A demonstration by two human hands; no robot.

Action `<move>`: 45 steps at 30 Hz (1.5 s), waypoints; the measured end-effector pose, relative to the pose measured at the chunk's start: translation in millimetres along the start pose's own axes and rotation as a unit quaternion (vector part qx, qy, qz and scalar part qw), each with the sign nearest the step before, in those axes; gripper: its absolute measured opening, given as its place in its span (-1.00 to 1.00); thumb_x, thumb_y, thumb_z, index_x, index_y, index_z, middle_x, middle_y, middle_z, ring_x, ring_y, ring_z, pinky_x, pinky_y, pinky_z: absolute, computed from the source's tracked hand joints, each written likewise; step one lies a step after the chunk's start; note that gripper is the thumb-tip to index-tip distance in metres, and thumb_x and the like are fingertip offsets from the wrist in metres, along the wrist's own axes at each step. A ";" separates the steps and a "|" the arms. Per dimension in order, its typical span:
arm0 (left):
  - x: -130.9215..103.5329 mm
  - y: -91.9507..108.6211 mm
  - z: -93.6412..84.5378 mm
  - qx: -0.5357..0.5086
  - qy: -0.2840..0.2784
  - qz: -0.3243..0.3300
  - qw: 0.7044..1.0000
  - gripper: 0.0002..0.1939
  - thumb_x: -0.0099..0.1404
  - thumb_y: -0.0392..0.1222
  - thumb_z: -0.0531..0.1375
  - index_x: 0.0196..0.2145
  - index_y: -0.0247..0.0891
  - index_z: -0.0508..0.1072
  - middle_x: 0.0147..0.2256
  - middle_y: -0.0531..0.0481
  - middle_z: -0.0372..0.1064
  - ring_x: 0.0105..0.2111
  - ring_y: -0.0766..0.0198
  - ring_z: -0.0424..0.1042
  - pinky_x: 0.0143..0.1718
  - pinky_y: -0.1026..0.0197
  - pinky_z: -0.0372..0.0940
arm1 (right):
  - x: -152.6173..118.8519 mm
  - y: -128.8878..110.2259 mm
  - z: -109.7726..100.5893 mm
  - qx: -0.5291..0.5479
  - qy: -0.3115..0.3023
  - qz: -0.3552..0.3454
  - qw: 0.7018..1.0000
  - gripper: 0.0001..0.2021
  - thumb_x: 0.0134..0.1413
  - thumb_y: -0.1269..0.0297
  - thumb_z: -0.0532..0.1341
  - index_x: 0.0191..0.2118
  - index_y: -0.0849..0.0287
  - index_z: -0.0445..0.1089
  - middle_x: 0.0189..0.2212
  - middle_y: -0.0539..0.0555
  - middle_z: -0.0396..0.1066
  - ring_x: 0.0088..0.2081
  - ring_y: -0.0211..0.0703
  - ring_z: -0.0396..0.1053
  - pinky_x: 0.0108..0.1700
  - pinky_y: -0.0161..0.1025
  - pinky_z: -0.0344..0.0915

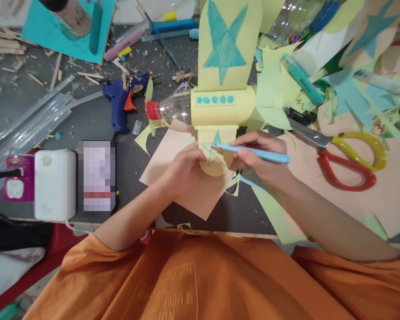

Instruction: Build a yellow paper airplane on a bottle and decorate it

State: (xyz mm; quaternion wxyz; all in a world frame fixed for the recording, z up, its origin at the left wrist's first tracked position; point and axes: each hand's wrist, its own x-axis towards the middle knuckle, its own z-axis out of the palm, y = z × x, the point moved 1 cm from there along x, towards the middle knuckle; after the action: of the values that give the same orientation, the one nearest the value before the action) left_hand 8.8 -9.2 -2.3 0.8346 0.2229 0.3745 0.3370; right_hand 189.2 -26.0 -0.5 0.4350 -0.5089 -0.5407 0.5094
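Observation:
A model airplane (223, 114) lies across the table, made from a clear bottle wrapped in yellow paper. Its red cap (153, 110) points left, with a green paper propeller (149, 92) beside it. The far wing (231, 49) carries a filled-in blue star. On the near wing (216, 169) a star outline is partly coloured at its top. My left hand (186, 166) pinches the left edge of this near wing. My right hand (262, 155) is closed around a light blue marker (263, 153), its tip at the star. Pink paper (186, 191) lies underneath.
Large scissors (340, 151) with red and yellow handles lie right of my right hand. A blue glue gun (120, 102) and glue sticks (43, 129) lie left. A white power bank (55, 184) and a phone (98, 178) sit near the front edge. Paper scraps (346, 93) cover the right.

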 end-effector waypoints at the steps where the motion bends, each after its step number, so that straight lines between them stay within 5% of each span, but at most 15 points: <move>1: -0.3 0.1 0.2 -0.005 0.002 -0.005 1.000 -0.73 -0.03 -0.37 0.23 -0.32 -0.25 0.59 -0.30 0.02 0.56 -0.25 0.22 0.45 -0.12 0.19 0.30 | -0.1 -0.1 0.0 -0.016 -0.004 -0.007 1.000 -0.79 0.13 0.02 0.36 -0.29 0.03 0.55 -0.49 -0.01 0.51 -0.55 -0.26 0.40 -0.53 -0.28 0.43; 7: -2.0 1.8 2.7 -0.004 0.022 -0.024 0.999 -0.77 -0.02 -0.39 0.24 -0.35 -0.27 0.59 -0.30 0.01 0.54 -0.27 0.26 0.43 -0.15 0.21 0.31 | 2.5 1.9 1.1 -0.038 -0.066 -0.056 0.996 -0.83 0.11 0.13 0.39 -0.19 0.02 0.60 -0.26 0.05 0.61 -0.38 -0.22 0.49 -0.43 -0.29 0.44; 16: -1.7 1.1 1.8 0.022 0.018 -0.017 0.999 -0.76 0.02 -0.41 0.21 -0.33 -0.23 0.57 -0.26 0.04 0.54 -0.19 0.20 0.45 -0.07 0.17 0.32 | 4.1 3.4 1.0 -0.056 -0.073 -0.065 0.994 -0.83 0.12 0.20 0.38 -0.15 0.03 0.62 -0.22 0.06 0.64 -0.30 -0.17 0.54 -0.32 -0.27 0.45; 33: -0.4 0.8 0.4 0.013 0.021 -0.015 1.000 -0.73 0.06 -0.45 0.17 -0.29 -0.29 0.58 -0.28 0.04 0.55 -0.23 0.27 0.45 -0.11 0.25 0.29 | 1.5 4.0 0.1 -0.076 -0.052 -0.062 0.994 -0.87 0.13 0.24 0.36 -0.20 0.07 0.63 -0.36 0.01 0.62 -0.47 -0.27 0.45 -0.48 -0.35 0.35; 45: 0.0 1.9 2.5 -0.001 0.011 -0.013 1.000 -0.78 -0.02 -0.38 0.25 -0.36 -0.27 0.59 -0.32 0.03 0.56 -0.24 0.24 0.46 -0.14 0.23 0.33 | 0.6 3.5 -2.5 -0.065 -0.051 -0.020 0.996 -0.81 0.13 0.07 0.38 -0.29 0.07 0.59 -0.44 0.02 0.57 -0.49 -0.25 0.46 -0.49 -0.32 0.40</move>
State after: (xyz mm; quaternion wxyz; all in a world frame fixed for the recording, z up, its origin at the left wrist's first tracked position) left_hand 10.0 -8.2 0.4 0.8351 0.2128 0.3863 0.3287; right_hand 191.9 -25.3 -3.7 0.3828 -0.4992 -0.6040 0.4893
